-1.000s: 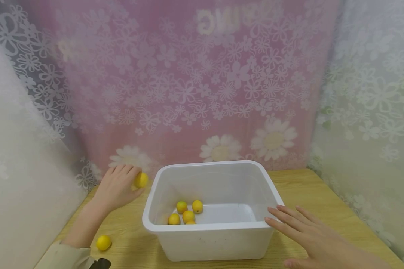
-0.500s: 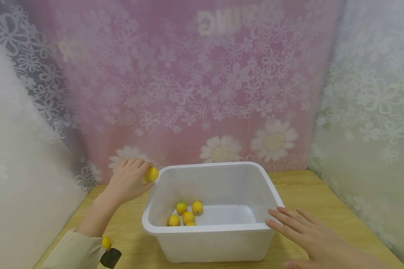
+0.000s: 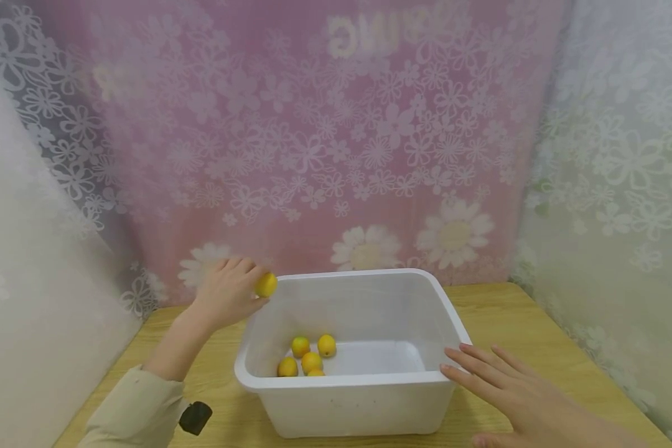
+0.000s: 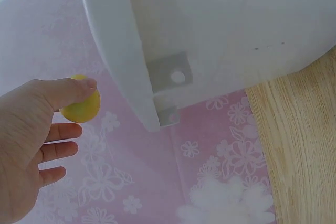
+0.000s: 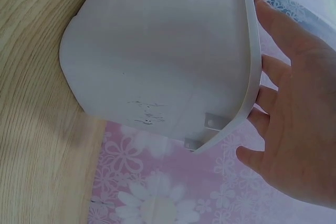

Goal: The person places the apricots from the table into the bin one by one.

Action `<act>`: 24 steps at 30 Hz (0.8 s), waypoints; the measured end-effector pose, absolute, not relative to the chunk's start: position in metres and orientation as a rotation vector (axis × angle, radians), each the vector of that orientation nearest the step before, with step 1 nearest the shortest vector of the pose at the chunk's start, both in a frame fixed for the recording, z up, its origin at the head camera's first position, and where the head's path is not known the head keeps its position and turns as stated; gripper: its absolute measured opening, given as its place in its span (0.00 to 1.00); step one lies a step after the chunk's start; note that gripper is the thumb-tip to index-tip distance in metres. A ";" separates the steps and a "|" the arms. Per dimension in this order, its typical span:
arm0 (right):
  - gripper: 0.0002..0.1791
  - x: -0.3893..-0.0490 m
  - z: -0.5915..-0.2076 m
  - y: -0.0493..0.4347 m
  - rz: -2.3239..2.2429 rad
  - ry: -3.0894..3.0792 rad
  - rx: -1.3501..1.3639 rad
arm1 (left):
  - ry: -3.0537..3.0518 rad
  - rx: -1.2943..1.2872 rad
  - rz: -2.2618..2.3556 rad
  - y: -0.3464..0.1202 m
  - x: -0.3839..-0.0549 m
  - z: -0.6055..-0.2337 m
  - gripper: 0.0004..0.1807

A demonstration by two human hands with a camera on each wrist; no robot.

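My left hand (image 3: 229, 294) pinches a small yellow citrus fruit (image 3: 266, 285) at the back left corner of a white plastic tub (image 3: 358, 407), level with its rim. In the left wrist view the thumb presses on the fruit (image 4: 83, 109) while the other fingers stretch out below it. Inside the tub, at its left, lie several more yellow-orange fruits (image 3: 312, 362), one of them greenish; the front wall partly hides the nearest. My right hand (image 3: 509, 392) rests with spread, straight fingers on the tub's right rim, as the right wrist view also shows at the rim (image 5: 254, 51).
The tub stands on a wooden table (image 3: 526, 336). A pink flowered curtain (image 3: 313, 155) hangs behind it, with pale curtains (image 3: 621, 218) at both sides. A black device (image 3: 195, 417) sits at the left sleeve (image 3: 137, 407).
My left hand has moved right and slightly up with the fruit, from beside the tub to its rim. The left forearm now covers the fruit lying on the table. The right hand stays put.
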State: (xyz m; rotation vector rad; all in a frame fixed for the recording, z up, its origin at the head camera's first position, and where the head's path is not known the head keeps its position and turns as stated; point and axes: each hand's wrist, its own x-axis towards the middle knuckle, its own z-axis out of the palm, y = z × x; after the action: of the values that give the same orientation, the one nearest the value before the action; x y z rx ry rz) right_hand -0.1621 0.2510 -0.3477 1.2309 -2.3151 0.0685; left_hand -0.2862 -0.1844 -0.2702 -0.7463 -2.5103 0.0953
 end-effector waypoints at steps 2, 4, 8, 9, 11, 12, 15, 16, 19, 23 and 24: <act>0.45 -0.162 -0.347 0.251 0.064 -2.313 1.232 | -2.506 -0.781 0.098 -0.181 -0.288 -0.271 0.20; 0.45 -0.161 -0.347 0.251 0.065 -2.313 1.232 | -2.510 -0.809 0.099 -0.178 -0.289 -0.271 0.20; 0.45 -0.160 -0.346 0.251 0.071 -2.328 1.223 | -2.523 -0.820 0.087 -0.174 -0.289 -0.272 0.20; 0.45 -0.160 -0.346 0.251 0.074 -2.336 1.213 | -2.522 -0.818 0.091 -0.173 -0.289 -0.272 0.20; 0.45 -0.159 -0.346 0.251 0.074 -2.345 1.210 | -2.515 -0.813 0.091 -0.173 -0.289 -0.273 0.21; 0.45 -0.159 -0.346 0.251 0.074 -2.347 1.208 | -2.510 -0.811 0.094 -0.174 -0.289 -0.273 0.21; 0.46 -0.160 -0.346 0.252 0.088 -2.343 1.214 | -2.506 -0.799 0.086 -0.175 -0.289 -0.274 0.22; 0.46 -0.161 -0.346 0.252 0.092 -2.341 1.221 | -2.509 -0.789 0.085 -0.177 -0.288 -0.275 0.23; 0.46 -0.162 -0.347 0.252 0.116 -2.329 1.228 | -2.513 -0.760 0.112 -0.182 -0.286 -0.276 0.24; 0.46 -0.164 -0.348 0.252 0.146 -2.288 1.245 | -2.493 -0.731 0.150 -0.193 -0.282 -0.280 0.23; 0.46 -0.165 -0.348 0.252 0.149 -2.284 1.248 | -2.487 -0.724 0.148 -0.197 -0.281 -0.281 0.22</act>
State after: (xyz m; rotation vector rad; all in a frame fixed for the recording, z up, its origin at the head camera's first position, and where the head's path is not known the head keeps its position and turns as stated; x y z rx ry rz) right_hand -0.1645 0.2518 -0.3485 1.2477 -2.2839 0.1485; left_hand -0.2806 -0.1966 -0.2813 -0.7243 -2.4868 0.1481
